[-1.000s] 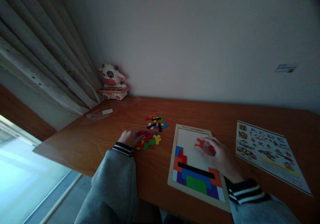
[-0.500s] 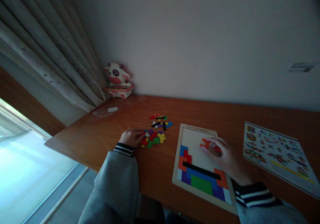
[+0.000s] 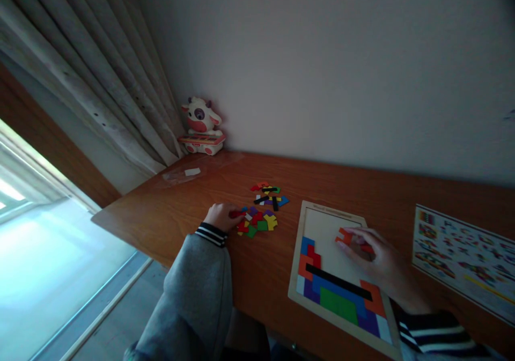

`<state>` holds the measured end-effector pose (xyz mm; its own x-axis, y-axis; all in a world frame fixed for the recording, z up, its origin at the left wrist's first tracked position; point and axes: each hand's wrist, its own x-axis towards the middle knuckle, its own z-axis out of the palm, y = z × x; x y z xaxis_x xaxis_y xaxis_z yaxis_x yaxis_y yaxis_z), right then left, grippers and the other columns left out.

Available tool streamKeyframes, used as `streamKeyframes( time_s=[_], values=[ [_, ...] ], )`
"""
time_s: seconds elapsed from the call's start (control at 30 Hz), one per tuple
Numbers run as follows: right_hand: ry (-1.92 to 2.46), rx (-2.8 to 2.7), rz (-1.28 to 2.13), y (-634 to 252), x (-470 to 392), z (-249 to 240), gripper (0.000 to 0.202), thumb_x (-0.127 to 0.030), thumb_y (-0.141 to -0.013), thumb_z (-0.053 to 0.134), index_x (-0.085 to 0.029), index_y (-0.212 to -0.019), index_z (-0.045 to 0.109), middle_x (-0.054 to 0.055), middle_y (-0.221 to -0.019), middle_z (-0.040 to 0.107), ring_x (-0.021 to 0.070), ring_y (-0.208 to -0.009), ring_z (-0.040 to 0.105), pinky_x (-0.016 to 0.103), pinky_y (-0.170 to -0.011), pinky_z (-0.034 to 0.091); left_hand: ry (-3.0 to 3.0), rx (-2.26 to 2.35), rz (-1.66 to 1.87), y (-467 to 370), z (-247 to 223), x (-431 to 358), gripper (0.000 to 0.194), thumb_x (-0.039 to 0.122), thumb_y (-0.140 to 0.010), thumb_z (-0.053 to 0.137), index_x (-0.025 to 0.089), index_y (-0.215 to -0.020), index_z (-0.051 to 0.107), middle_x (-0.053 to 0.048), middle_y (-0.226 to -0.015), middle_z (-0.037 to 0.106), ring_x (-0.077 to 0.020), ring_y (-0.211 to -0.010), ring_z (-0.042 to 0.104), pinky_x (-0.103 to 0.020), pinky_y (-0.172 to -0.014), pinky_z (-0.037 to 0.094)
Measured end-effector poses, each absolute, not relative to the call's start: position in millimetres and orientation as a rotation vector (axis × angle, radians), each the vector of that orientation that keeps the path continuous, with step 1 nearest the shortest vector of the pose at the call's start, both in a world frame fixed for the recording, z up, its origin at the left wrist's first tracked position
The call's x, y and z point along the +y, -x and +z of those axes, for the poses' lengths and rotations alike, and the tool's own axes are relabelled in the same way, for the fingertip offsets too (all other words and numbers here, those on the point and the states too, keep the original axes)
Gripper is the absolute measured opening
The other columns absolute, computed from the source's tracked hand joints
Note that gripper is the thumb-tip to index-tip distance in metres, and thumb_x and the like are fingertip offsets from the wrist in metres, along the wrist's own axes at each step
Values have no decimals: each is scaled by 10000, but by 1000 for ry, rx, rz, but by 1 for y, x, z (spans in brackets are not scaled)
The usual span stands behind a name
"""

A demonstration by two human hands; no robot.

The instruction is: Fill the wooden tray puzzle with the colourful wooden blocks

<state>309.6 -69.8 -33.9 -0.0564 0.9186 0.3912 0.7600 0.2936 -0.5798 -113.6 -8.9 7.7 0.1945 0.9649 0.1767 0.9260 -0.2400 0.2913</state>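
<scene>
My left hand is at the left edge of a loose pile of coloured puzzle pieces, its fingers closed on a red puzzle piece. Over the wooden puzzle board, my right hand pinches an orange puzzle piece between thumb and fingers. Another bit of red-orange shows inside that hand; whether it is a separate piece I cannot tell. Blue, red, orange, black, green, purple and white pieces lie fitted together in the lower part of the board, while its upper part shows the bare pale base.
A printed pattern sheet lies to the right of the board. More pieces are scattered behind the pile. At the back left stand a cow toy with a keyboard and a clear plastic bag. The table's left edge faces a bright window.
The whole view has shifted, with things appearing further right. My left hand has lifted a red piece slightly at the pile. My right hand keeps the orange piece over the board.
</scene>
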Motion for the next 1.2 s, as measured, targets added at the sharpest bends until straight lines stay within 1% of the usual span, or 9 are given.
streamKeyframes(
  time_s=[0.1, 0.17, 0.4, 0.53, 0.67, 0.83, 0.97, 1.07, 1.2],
  values=[
    [1494, -1841, 280, -310, -70, -36, 461, -597, -800, 631, -239, -1090, 656, 97, -1083, 651, 244, -853, 658, 399, -741, 599, -2244, 1869, 498, 111, 11, -7, 335, 479, -771, 659, 243, -981, 770, -31, -838, 752, -192, -749, 684, -251, -663, 504],
    [1497, -1841, 291, -309, -71, -36, 460, -589, -812, 622, -238, -1108, 650, 98, -1097, 647, 248, -876, 653, 411, -769, 594, -2173, 1839, 530, 111, 12, -6, 344, 446, -741, 690, 226, -995, 764, -26, -828, 754, -183, -734, 685, -237, -646, 506],
    [1535, -1840, 307, -309, -71, -36, 452, -585, -804, 626, -249, -1106, 652, 80, -1077, 651, 245, -879, 657, 406, -765, 590, -2099, 1782, 671, 111, 16, -5, 327, 331, -723, 720, 202, -1022, 753, -36, -914, 760, -193, -812, 703, -256, -746, 549],
    [1507, -1824, 292, -309, -70, -37, 450, -581, -796, 634, -241, -1090, 655, 83, -1054, 652, 243, -862, 656, 402, -748, 594, -2057, 1767, 727, 109, 16, -5, 295, 337, -720, 734, 190, -976, 751, -40, -899, 756, -183, -778, 703, -251, -721, 560],
    [1467, -1847, 297, -307, -71, -35, 416, -546, -802, 652, -246, -1090, 658, 84, -1062, 647, 230, -835, 656, 394, -735, 601, -2097, 1651, 924, 96, 18, -5, 236, 319, -754, 729, 185, -948, 739, -53, -906, 752, -184, -772, 695, -269, -720, 568],
    [1464, -1781, 344, -304, -73, -29, 386, -505, -830, 650, -237, -1108, 651, 86, -1112, 637, 225, -889, 662, 402, -794, 599, -2278, 1226, 1081, 37, 30, -5, 170, 286, -809, 713, 204, -956, 736, -58, -951, 743, -195, -828, 692, -296, -768, 566],
    [1445, -1755, 331, -305, -72, -28, 350, -482, -844, 648, -235, -1092, 658, 90, -1088, 643, 227, -891, 670, 394, -779, 598, -2322, 1021, 1099, -37, 32, -8, 125, 178, -838, 667, 179, -939, 742, -54, -904, 739, -175, -811, 681, -283, -773, 558],
    [1432, -1721, 304, -310, -69, -30, 357, -489, -834, 659, -230, -1079, 660, 89, -1078, 646, 230, -896, 674, 393, -789, 594, -2263, 921, 1041, -77, 22, -8, 129, 138, -833, 647, 165, -916, 742, -52, -898, 733, -146, -787, 676, -236, -748, 552],
    [1412, -1708, 260, -322, -67, -33, 371, -502, -847, 640, -226, -1094, 658, 99, -1079, 634, 226, -843, 671, 404, -774, 591, -2145, 871, 852, -91, 6, -4, 128, 174, -807, 685, 156, -914, 753, -54, -884, 745, -143, -757, 675, -217, -709, 537]
  ],
)
